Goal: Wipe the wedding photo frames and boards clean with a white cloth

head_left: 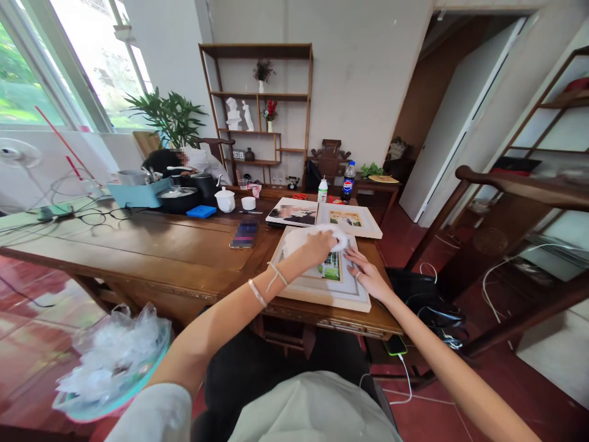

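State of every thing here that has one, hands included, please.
Left hand: closed on the cloth
Cloth: bunched; damp or dry, cannot tell
Right hand: open, fingers resting on the frame's right side
Frame: lying flat, picture side up
Cola: upright, capped
White bottle: upright
White pot: lid on
Door: open
Tub: filled with clear plastic
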Demonstrator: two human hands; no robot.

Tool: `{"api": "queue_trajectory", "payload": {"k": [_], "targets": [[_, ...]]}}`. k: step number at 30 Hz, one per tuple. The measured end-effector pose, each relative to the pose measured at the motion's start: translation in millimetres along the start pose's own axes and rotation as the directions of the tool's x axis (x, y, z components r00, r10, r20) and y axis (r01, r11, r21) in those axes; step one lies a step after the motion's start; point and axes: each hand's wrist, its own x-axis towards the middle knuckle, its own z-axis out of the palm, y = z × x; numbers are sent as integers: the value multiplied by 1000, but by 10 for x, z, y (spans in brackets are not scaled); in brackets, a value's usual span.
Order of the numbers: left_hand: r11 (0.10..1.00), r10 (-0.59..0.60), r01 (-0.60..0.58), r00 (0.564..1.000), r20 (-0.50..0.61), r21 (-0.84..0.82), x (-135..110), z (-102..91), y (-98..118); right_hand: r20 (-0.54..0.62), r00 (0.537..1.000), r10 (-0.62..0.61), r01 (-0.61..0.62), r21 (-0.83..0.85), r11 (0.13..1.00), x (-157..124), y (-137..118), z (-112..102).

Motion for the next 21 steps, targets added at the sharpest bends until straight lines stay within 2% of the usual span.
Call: {"api": "queue_trajectory", "payload": {"k": [2, 5, 8, 10, 13, 17, 21], "targets": [[996, 80, -79, 996, -43, 29, 227, 80, -68, 4, 1000, 4, -4, -4, 1000, -2, -12, -5], [978, 204, -206, 976, 73, 25, 468, 179, -16, 11, 1000, 23, -22, -14, 1000, -7, -22, -15], [986, 149, -160, 967, 208, 38, 520, 249, 72, 15, 1000, 27, -27, -14, 1000, -10, -26, -22], [991, 101, -117, 970, 223, 61, 456, 260, 76, 19, 1000, 19, -19, -6, 1000, -8, -26, -24], [993, 24, -50, 973, 229, 107, 274, 212, -34, 26, 1000, 8, -8, 20, 1000, 0, -25, -26], [979, -114, 69, 967, 230, 192, -32, 90, -347, 30, 1000, -5, 4, 34, 999, 0, -27, -32], [963, -173, 130, 970, 172, 235, -322, 45, -699, 24, 1000, -15, 15, 8, 1000, -8, -14, -26]]}}
